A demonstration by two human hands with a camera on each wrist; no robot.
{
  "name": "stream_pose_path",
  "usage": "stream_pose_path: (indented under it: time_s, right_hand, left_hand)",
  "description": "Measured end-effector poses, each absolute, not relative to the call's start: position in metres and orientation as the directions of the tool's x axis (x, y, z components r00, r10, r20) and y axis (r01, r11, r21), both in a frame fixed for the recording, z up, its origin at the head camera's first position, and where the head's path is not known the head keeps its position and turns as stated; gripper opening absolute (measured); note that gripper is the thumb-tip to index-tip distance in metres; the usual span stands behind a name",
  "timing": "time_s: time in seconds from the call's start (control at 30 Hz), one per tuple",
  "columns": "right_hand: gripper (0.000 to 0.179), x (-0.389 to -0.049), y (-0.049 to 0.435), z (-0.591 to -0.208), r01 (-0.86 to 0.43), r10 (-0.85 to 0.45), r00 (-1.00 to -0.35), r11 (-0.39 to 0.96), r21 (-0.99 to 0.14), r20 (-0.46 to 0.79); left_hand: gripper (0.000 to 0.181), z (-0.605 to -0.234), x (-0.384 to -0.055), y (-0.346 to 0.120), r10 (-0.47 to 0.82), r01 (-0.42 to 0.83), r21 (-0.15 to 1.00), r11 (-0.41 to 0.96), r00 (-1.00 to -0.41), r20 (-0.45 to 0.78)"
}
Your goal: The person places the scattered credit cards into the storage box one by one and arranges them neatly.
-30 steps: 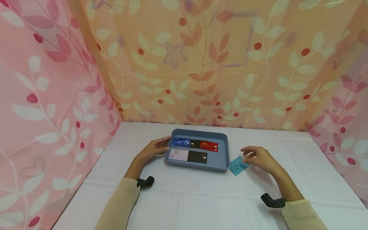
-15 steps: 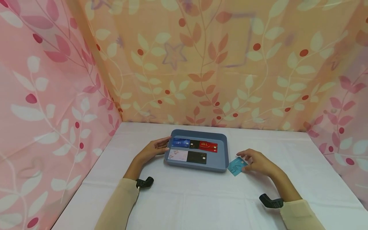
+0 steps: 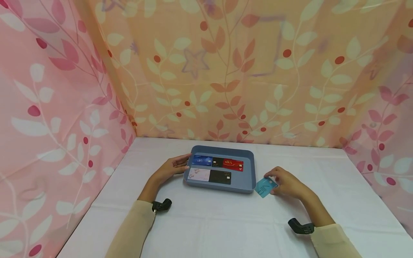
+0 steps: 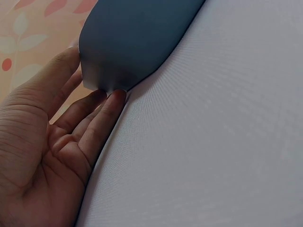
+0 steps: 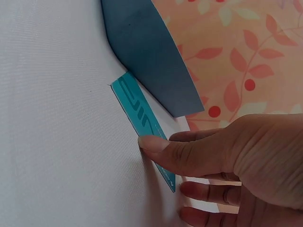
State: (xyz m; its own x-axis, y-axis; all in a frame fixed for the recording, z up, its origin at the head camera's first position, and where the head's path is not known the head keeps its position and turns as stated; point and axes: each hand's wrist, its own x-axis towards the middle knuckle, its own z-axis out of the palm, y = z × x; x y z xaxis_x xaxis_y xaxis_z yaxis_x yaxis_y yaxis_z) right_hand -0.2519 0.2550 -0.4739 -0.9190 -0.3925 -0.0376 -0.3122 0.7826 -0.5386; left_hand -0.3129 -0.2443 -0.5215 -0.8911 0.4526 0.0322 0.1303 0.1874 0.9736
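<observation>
A teal card (image 3: 265, 187) marked VIP lies by the tray's near right corner. My right hand (image 3: 287, 182) pinches it across its edges; in the right wrist view the thumb is on the near edge of the card (image 5: 135, 104), with a finger partly hidden behind the far edge. The blue-grey tray (image 3: 243, 180) holds a blue card (image 3: 202, 160), a black card (image 3: 217, 162) partly overlapped by a red card (image 3: 233, 165), a pale card (image 3: 198, 174) and another black card (image 3: 220, 177). With extended fingers, my left hand (image 3: 169, 168) touches the tray's outer left wall (image 4: 137, 38).
White cloth (image 3: 226, 225) covers the table under the tray. An orange leaf-patterned curtain (image 3: 222, 71) hangs behind it, and pink curtains (image 3: 64, 118) stand at both sides. Each wrist carries a black camera mount (image 3: 300, 226).
My right hand has come down and slightly left; its fingers, hovering over the teal card one second ago, now pinch it. My left hand stays at the tray.
</observation>
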Motion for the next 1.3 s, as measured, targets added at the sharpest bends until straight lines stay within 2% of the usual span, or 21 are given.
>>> stream_pose_path:
  time_s: [0.23, 0.57, 1.13, 1.3]
  right_hand:
    - [0.046, -0.2519, 0.2538, -0.4742, -0.305, -0.387, -0.921, 0.799, -0.517, -0.054]
    - [0.057, -0.2491, 0.2526, -0.4734, -0.312, -0.39, -0.919, 0.813, -0.492, -0.063]
    - [0.044, -0.2516, 0.2518, -0.4728, -0.373, -0.441, -0.896, 0.815, -0.444, -0.055]
    - [0.045, -0.2513, 0.2516, -0.4741, -0.355, -0.426, -0.902, 0.826, -0.438, -0.074]
  left_hand:
    - [0.065, -0.5203, -0.3123, -0.2445, 0.448, 0.119, 0.974, 0.194, -0.894, 0.02]
    - [0.066, -0.5218, -0.3131, -0.2443, 0.444, 0.129, 0.968, 0.213, -0.896, 0.022]
    - [0.066, -0.5217, -0.3123, -0.244, 0.431, 0.127, 0.966, 0.224, -0.902, 0.018]
    - [0.067, -0.5216, -0.3126, -0.2441, 0.441, 0.144, 0.965, 0.22, -0.897, 0.033]
